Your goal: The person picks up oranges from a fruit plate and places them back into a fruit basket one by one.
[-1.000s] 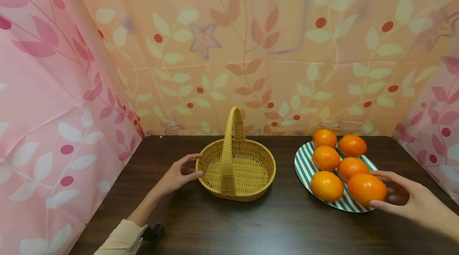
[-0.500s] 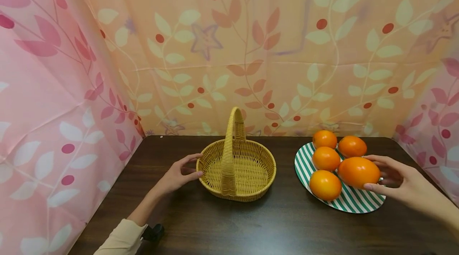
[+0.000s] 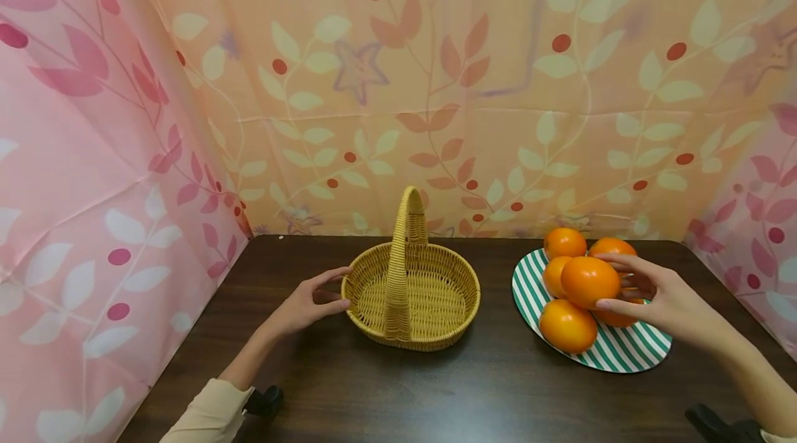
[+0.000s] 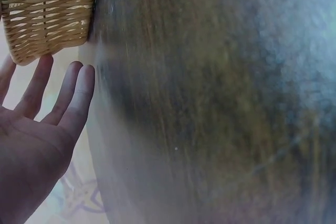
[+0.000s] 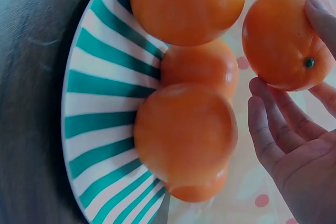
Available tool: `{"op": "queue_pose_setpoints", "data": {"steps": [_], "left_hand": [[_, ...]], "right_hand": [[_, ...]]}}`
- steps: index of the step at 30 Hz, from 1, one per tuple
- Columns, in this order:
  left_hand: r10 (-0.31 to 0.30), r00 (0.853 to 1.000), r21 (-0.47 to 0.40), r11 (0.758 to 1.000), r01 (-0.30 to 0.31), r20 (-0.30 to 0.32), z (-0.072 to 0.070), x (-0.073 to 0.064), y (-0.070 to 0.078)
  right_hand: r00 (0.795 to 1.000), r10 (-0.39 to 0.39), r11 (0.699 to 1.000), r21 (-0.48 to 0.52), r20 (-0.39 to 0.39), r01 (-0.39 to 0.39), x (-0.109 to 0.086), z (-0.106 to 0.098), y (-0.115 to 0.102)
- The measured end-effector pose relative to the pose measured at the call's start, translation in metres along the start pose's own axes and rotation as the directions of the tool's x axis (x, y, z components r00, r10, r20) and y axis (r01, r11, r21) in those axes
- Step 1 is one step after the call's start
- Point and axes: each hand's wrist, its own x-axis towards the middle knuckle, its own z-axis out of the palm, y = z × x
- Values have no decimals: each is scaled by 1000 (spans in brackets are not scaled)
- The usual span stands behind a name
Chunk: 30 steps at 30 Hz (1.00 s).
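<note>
My right hand (image 3: 669, 297) holds a large orange (image 3: 590, 282) between thumb and fingers, raised over the other fruit. In the right wrist view this orange (image 5: 281, 40) shows a small green stem end and hangs apart from the rest. Several more oranges, such as the front one (image 3: 568, 327), lie on a green-and-white striped plate (image 3: 529, 285). My left hand (image 3: 305, 303) touches the left rim of a yellow wicker basket (image 3: 438, 294) with a tall arched handle. Its fingers (image 4: 37, 85) look fairly straight against the weave in the left wrist view. Nothing lies in the basket.
The dark wooden table (image 3: 436, 394) carries the basket in the middle and the plate at the right. Patterned cloth (image 3: 498, 180) hangs behind the table and along both sides. The basket's arched handle (image 3: 398, 263) stands upright across its middle.
My right hand has lifted the orange from the front right of the plate and moved it up and left over the others. The left hand and basket have stayed put.
</note>
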Motion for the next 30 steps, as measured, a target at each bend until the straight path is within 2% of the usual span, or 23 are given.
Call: {"op": "queue_pose_setpoints", "data": {"steps": [10,21,30], "left_hand": [[13,1000,-15,1000,-13,3,-1,-2,-1],[16,1000,-17,1000,-16,13,0,1,-2],[0,1000,-6,1000,0,-5,0,0,-2]], "right_hand": [[999,-7,1000,24,38,6,16,9,-4],[996,-58,996,64,64,54,38,19,-12],[994,-20,992,122,104,7,61,36,-23]]}}
